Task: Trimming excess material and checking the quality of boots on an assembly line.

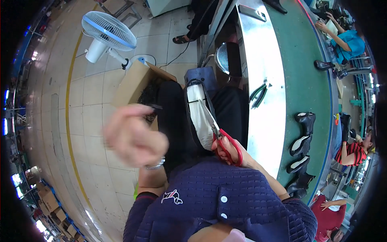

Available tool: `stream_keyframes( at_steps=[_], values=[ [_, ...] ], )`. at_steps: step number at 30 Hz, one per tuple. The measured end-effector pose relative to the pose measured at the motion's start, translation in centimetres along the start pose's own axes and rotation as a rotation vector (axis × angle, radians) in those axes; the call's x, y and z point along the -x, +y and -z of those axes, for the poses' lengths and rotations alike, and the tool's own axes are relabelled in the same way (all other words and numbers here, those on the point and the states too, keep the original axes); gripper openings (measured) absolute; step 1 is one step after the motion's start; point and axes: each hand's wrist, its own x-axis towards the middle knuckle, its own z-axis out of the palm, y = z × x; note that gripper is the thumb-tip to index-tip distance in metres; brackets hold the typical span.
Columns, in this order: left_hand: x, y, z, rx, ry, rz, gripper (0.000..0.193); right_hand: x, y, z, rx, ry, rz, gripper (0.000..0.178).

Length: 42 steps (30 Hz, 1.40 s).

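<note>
Upside down between my knees lies a black shoe (pixel 198 105), its pale sole facing up and black edging around it. In my right hand (pixel 230 150) is a pair of red-handled scissors (pixel 228 147), fingers through the loops. Their blades lie over the sole and point away from me. My left hand (pixel 136 137) is smeared by motion, off to the left near an open cardboard box (pixel 135 85). A small dark scrap (pixel 156 107) shows at its fingertips; whether it is gripped is unclear. Black tangled scraps (pixel 149 97) fill part of the box.
Green-handled pliers (pixel 258 95) and a phone (pixel 252 13) lie on the metal bench edge (pixel 268 133) to my right. Several black shoes (pixel 300 147) stand on the green conveyor belt (pixel 290 80). A lamp (pixel 224 58) sits ahead, a fan (pixel 108 30) far left. Co-workers (pixel 350 46) sit across the belt.
</note>
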Motion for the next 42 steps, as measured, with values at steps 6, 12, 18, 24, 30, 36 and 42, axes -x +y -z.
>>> stream_keyframes(
  at_steps=[6,12,18,24,30,36,42],
  values=[
    [2.4,-5.4,1.1,-0.216,-0.359,0.274,0.014,1.1,1.2,4.0,0.107,0.293,0.308,0.041],
    [7.3,0.2,-3.6,-0.054,-0.970,0.048,0.030,1.1,5.0,13.4,0.788,1.228,0.118,0.041],
    [9.4,2.6,-6.1,-0.324,-1.136,-0.091,0.037,2.9,9.2,17.7,0.903,1.316,-0.021,0.048],
    [8.6,2.5,-5.7,-0.306,-1.094,-0.163,0.022,1.1,6.4,13.0,0.685,1.172,0.530,0.032],
    [8.1,0.7,-5.8,-0.212,-1.119,-0.135,0.004,-4.4,4.2,1.8,0.610,0.428,0.735,0.082],
    [7.6,-1.7,-3.5,0.760,-0.751,1.170,0.012,-4.5,2.9,2.4,0.390,0.241,0.494,0.093],
    [0.3,-6.8,-1.1,0.437,-0.177,0.787,0.014,-4.4,2.3,6.1,0.309,0.344,0.568,0.081]
  ],
)
